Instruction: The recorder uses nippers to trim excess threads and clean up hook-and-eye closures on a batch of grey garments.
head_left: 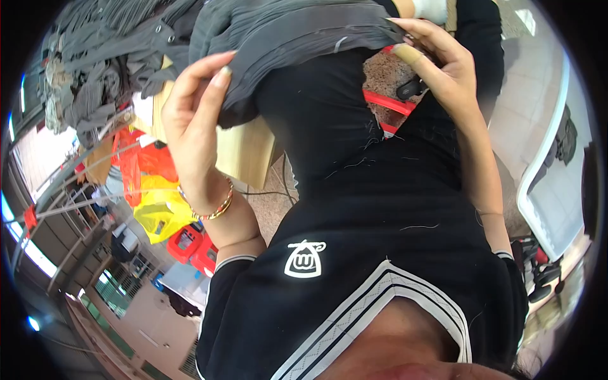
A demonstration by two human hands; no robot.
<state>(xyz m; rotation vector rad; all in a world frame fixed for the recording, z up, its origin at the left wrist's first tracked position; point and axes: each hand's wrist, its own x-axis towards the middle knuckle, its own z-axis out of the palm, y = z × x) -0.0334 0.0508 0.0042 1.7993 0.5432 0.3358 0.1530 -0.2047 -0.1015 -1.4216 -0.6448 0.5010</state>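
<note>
A dark grey pleated garment [288, 38] lies across my lap, its smooth band stretched between my hands. At the band's left end, my left hand [193, 120] pinches the edge between thumb and fingers. My right hand [446, 66] grips the other end, with a tan wrap round its thumb. Something small and dark shows by the right fingers, too small to name. A short white mark [341, 44] stands out on the band's lower edge.
More grey garments [120, 79] are heaped at the far left, near a pale wooden surface [244, 155]. Red [152, 161] and yellow [161, 212] plastic bags hang left, above red stools [185, 246]. A white plastic tub [548, 196] stands right.
</note>
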